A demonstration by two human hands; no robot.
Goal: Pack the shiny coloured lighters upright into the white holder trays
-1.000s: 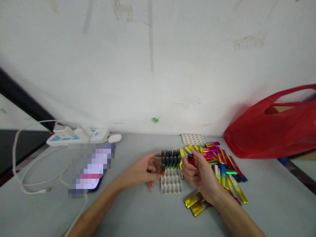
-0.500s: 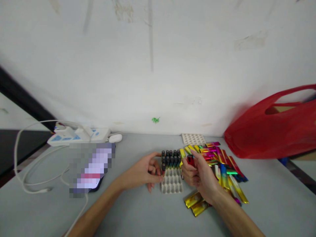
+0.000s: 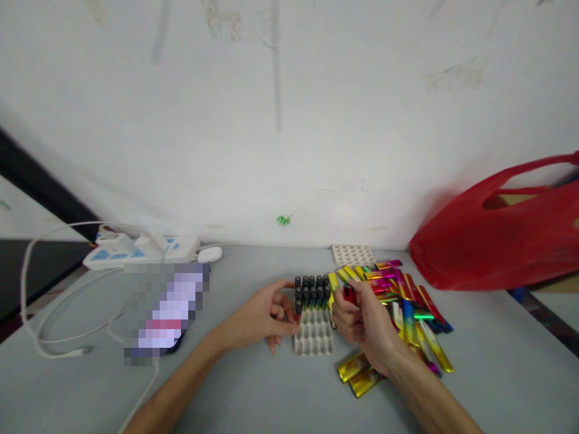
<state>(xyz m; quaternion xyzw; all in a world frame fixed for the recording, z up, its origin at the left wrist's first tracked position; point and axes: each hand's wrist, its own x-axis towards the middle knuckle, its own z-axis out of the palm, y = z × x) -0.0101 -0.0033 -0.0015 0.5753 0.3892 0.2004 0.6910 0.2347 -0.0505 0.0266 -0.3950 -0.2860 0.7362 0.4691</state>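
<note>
Status, clock directions taken from the cell tray:

- Cell tray point(image 3: 314, 339) lies flat on the counter point(image 3: 253, 392), between the two hands. Its 12 o'clock rows hold upright black-capped lighters point(image 3: 312, 288); the 6 o'clock rows are bare cells.
- The cells probably keep the lighters standing cap-up and tightly packed, so they don't tip.
- Left hand point(image 3: 266, 316) is at 9 o'clock, against the tray's edge. Thumb and fingers are curled in, pinching the corner lighter point(image 3: 297, 307) at the front-left of the filled block. The grip looks like it holds that lighter vertical in its cell.
- Right hand point(image 3: 362, 319) is at 3 o'clock, just beside the tray. Its fingers are closed round a red lighter point(image 3: 348, 293), cap up, raised off the counter. Held upright, it matches the way the seated ones stand.
- The red lighter sits at about 2 o'clock, near the filled rows but not touching them.
- Pile of shiny metallic cases point(image 3: 407, 301) spreads from 2 to 4 o'clock, partly under the right wrist, within close reach of that hand. Two gold cases point(image 3: 359, 374) lie at 5 o'clock.
- Spare tray point(image 3: 353, 253) is at 1 o'clock, by the wall.
- Red plastic bag point(image 3: 497, 235) is far out at 2 o'clock. The power strip point(image 3: 140, 250) is at 10 o'clock, with a white cable point(image 3: 45, 325) looping toward 9.
</note>
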